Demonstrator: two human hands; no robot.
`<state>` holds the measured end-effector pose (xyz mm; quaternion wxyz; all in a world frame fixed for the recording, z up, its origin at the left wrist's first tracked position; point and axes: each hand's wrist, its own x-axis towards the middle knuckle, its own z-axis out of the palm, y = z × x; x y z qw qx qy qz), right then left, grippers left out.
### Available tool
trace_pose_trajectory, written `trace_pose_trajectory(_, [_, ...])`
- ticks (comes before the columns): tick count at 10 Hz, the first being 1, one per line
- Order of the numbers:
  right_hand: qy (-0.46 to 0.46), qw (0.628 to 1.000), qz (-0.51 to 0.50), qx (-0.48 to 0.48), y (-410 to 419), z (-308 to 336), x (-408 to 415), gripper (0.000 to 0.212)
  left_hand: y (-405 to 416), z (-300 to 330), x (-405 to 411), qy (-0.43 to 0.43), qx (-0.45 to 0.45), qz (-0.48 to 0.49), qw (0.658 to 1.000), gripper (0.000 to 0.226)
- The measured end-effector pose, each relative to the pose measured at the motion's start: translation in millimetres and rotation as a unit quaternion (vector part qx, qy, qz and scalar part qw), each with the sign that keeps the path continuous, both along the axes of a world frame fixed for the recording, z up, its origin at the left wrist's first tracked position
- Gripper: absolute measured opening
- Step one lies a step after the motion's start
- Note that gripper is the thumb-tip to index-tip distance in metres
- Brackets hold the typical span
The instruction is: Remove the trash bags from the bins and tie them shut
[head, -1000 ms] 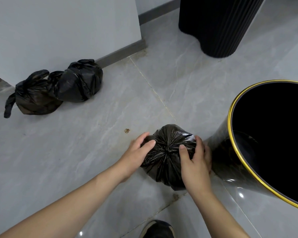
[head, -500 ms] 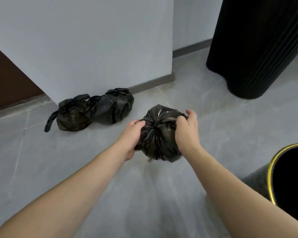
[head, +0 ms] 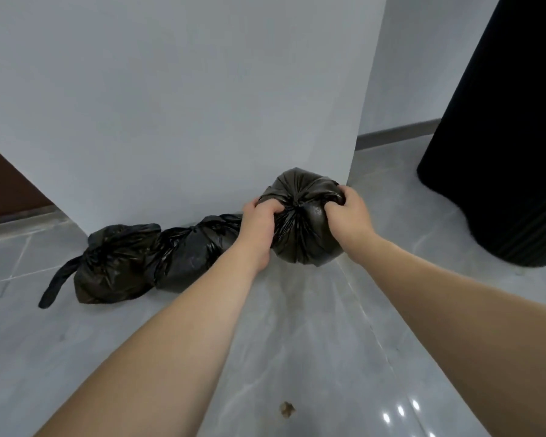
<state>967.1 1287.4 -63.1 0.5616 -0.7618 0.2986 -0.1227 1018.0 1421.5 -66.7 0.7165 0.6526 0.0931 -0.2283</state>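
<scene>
The ribbed black bin [head: 498, 127] stands at 2 o'clock. Two tied bags [head: 145, 257] lie at 9 o'clock by the wall. The knotted trash bag [head: 303, 225], at the centre, should go down gently beside them, knot upward. The left hand [head: 259, 222] and right hand [head: 349, 212] both clutch it. Compared with half a second ago, it is nearer the wall.

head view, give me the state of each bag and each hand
held trash bag: tied shut, gripped by both hands, near the wall corner
left hand: closed on the held trash bag
right hand: closed on the held trash bag
middle bag: tied, lying on the floor by the wall
far-left bag: tied, on the floor, tail trailing left
</scene>
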Motion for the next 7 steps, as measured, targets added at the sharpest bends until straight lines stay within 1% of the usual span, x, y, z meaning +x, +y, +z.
trace_pose_trajectory(1, [-0.022, 1.000, -0.002, 0.021, -4, -8, 18, 0.026, -7, -12, 14, -0.033, -0.010, 0.018, 0.999, 0.069])
trace_pose_trajectory(2, [0.012, 0.999, 0.001, 0.041, -2, -26, 29, 0.024, -3, -25, 18, -0.050, 0.030, -0.006, 0.998, 0.081])
trace_pose_trajectory(3, [0.083, 0.996, 0.010, 0.012, -2, -48, 30, 0.039, 8, -39, 18, -0.076, 0.101, -0.022, 0.992, 0.080])
trace_pose_trajectory(4, [0.121, 0.990, 0.032, -0.066, -4, -51, 24, 0.063, 18, -43, 10, -0.116, 0.156, -0.032, 0.980, 0.063])
trace_pose_trajectory(5, [0.107, 0.977, 0.056, -0.176, -4, -40, 14, 0.061, 24, -44, 2, -0.170, 0.227, -0.063, 0.957, 0.061])
trace_pose_trajectory(6, [0.039, 0.948, 0.098, -0.301, 2, -29, 7, 0.059, 33, -34, -6, -0.253, 0.296, -0.057, 0.919, 0.049])
trace_pose_trajectory(7, [-0.010, 0.917, 0.148, -0.369, 18, -17, -3, 0.055, 45, -22, -17, -0.320, 0.347, -0.020, 0.881, 0.048])
